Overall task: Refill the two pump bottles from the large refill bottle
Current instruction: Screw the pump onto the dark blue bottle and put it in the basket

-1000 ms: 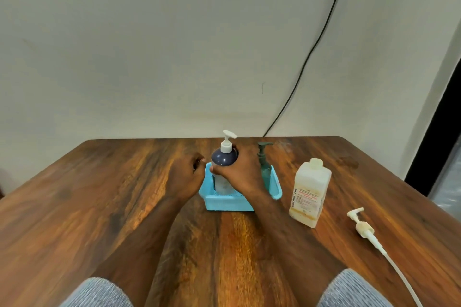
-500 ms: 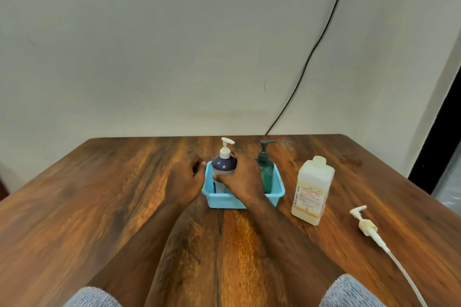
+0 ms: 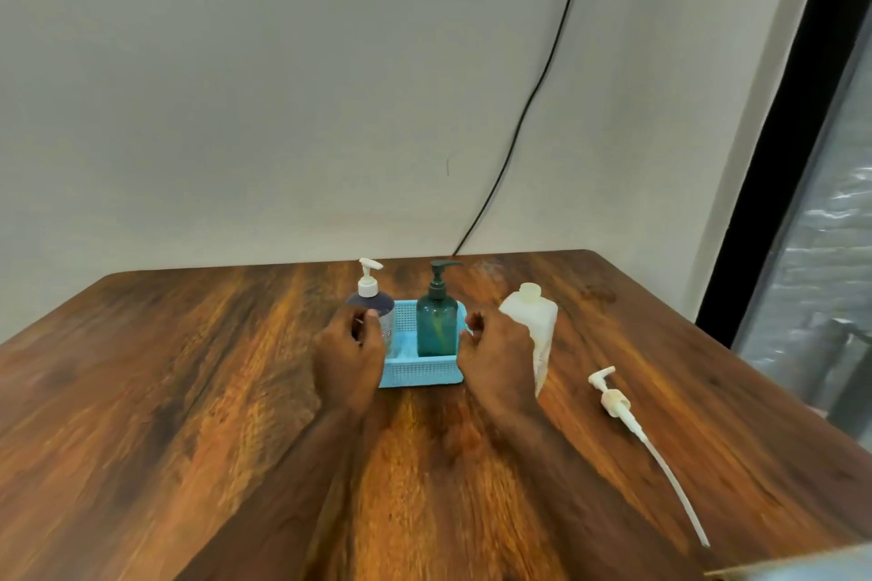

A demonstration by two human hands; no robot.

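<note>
Beside blue basket (image 3: 420, 373), capless refill bottle (image 3: 533, 321)

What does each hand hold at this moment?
Left hand: closed around the dark pump bottle.
Right hand: open, holding nothing, beside the refill bottle.

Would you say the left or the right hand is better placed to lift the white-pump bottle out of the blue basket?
Left, probably. The left hand is already curled against the white-pump bottle at the blue basket's left end, while the right hand sits beside the refill bottle.
</note>
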